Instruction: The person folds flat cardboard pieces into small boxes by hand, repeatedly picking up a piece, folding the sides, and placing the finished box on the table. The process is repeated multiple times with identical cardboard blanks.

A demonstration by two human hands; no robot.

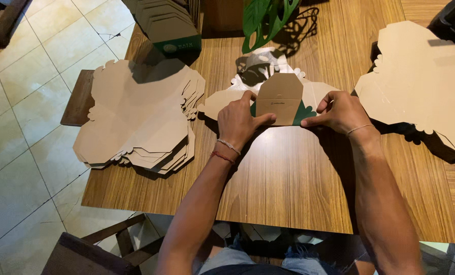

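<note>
Wooden table (288,183), two flat carton stacks (140,117), each hand (240,122) pinching one part-folded carton (281,99).

I see the half-folded box (279,99) mid-table (288,183), one flat stack (138,114) left, another stack (423,76) right, plant (263,18) behind.

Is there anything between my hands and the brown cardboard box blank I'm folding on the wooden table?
Nothing visible. The left hand and right hand both already touch the brown, green-trimmed cardboard box blank, gripping its two sides. The stack of flat cardboard blanks lies apart, to the left.
</note>
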